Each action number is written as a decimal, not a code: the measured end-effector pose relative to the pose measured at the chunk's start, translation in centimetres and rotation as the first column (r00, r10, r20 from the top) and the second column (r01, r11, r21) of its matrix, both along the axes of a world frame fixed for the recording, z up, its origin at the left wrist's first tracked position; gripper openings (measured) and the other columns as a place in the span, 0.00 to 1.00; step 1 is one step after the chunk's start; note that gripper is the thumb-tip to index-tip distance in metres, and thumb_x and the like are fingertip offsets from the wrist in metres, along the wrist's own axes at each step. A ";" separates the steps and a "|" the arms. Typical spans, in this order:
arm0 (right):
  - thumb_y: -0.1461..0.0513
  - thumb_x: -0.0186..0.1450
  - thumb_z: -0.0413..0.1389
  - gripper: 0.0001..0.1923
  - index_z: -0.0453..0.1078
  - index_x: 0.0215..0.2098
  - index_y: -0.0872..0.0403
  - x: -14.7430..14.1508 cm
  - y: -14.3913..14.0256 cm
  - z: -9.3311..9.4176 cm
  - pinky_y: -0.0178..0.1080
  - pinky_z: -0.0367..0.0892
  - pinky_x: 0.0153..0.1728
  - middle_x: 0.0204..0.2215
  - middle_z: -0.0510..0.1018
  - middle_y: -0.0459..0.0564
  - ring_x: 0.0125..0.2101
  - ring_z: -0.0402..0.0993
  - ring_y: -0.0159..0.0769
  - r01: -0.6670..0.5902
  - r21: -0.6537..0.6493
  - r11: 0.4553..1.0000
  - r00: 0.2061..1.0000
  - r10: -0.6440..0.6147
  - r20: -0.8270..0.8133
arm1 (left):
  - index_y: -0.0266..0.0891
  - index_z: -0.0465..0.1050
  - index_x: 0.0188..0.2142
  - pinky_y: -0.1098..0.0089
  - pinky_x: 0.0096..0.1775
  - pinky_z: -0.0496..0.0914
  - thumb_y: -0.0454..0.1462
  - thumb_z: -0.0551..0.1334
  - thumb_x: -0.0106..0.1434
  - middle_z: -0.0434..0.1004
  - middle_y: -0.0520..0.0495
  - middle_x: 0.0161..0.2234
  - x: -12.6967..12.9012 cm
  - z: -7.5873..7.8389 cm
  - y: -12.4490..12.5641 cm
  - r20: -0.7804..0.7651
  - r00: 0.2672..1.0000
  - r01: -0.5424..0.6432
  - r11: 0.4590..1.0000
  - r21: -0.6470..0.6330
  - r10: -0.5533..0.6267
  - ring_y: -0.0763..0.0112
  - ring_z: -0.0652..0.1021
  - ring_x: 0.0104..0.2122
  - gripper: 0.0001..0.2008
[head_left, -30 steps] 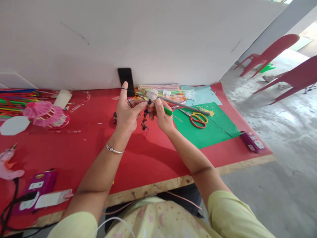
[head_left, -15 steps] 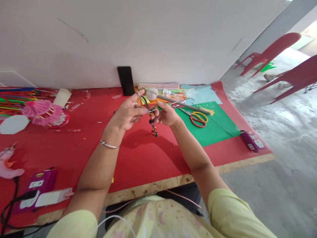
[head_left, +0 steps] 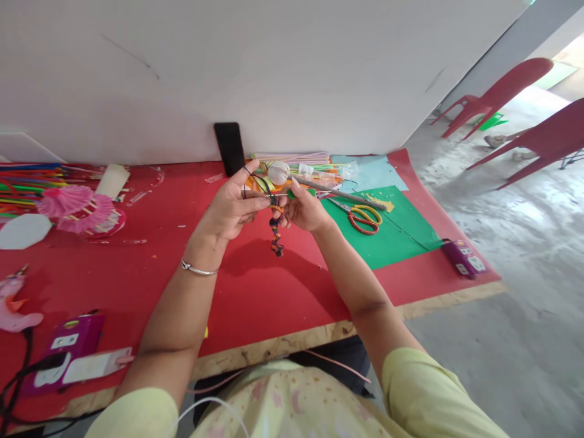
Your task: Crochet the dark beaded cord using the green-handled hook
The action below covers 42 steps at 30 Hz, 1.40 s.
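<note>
My left hand (head_left: 230, 207) is closed in a pinch at the tip of a thin metal crochet hook, with dark yarn (head_left: 260, 178) looped over its raised index finger. From the hook hangs a narrow, curling crocheted strip (head_left: 276, 234) in dark blue and orange. My right hand (head_left: 306, 208) grips the green handle of the crochet hook (head_left: 301, 193), thumb on top and fingers curled beneath. Both hands are held above the red tabletop (head_left: 274, 292), close together. The right fingers partly hide the strip's upper end.
Scissors (head_left: 362, 219) lie on a green sheet (head_left: 396, 237). Behind my hands are a stick with a pale round head (head_left: 278, 173) and a leaning black phone (head_left: 229, 148). Pink pleated craft (head_left: 77, 210), a glue gun (head_left: 18, 304) and purple power strips (head_left: 68, 344) sit around the table.
The crocheted strip has swung slightly left and hangs a little lower. My right thumb has lifted slightly on the hook's handle. My left hand keeps its pinch.
</note>
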State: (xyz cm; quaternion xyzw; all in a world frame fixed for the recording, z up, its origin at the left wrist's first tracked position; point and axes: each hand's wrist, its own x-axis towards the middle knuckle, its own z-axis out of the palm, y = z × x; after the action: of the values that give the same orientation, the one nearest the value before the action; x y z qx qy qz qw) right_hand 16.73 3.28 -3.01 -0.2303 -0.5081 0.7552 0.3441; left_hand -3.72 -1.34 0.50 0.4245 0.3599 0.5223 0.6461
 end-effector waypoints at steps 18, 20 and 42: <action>0.37 0.77 0.53 0.32 0.67 0.29 0.53 -0.2 -0.2 0.2 0.30 0.71 0.17 0.25 0.84 0.50 0.18 0.79 0.32 0.076 -0.015 0.997 0.997 -0.076 -0.014 | 0.47 0.59 0.79 0.76 0.19 0.50 0.29 0.80 0.49 0.81 0.57 0.26 0.0 0.9 -0.6 0.005 1.000 -0.006 1.000 0.006 0.006 0.83 0.62 0.15 0.60; 0.38 0.77 0.54 0.32 0.67 0.27 0.53 0.0 -0.1 0.1 0.31 0.72 0.18 0.25 0.84 0.51 0.17 0.79 0.32 0.055 -0.009 0.998 0.998 -0.055 -0.018 | 0.44 0.59 0.79 0.76 0.18 0.50 0.30 0.80 0.48 0.80 0.57 0.25 -0.1 1.1 -0.6 -0.005 1.000 0.002 1.000 0.003 -0.002 0.83 0.61 0.15 0.61; 0.35 0.68 0.62 0.33 0.70 0.27 0.53 -0.1 0.1 -1.0 0.31 0.73 0.18 0.23 0.81 0.48 0.20 0.78 0.32 0.024 0.131 0.991 1.000 -0.023 -0.009 | 0.39 0.73 0.69 0.76 0.19 0.51 0.30 0.78 0.48 0.79 0.54 0.27 0.0 0.7 -0.6 -0.056 0.997 0.058 0.998 0.039 -0.056 0.81 0.66 0.18 0.47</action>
State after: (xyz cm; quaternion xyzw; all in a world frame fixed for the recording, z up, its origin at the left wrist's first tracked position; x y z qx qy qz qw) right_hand 16.60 3.39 -4.01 -0.2102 -0.5525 0.7170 0.3693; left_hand -3.77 -1.93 1.19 0.4618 0.3547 0.4990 0.6418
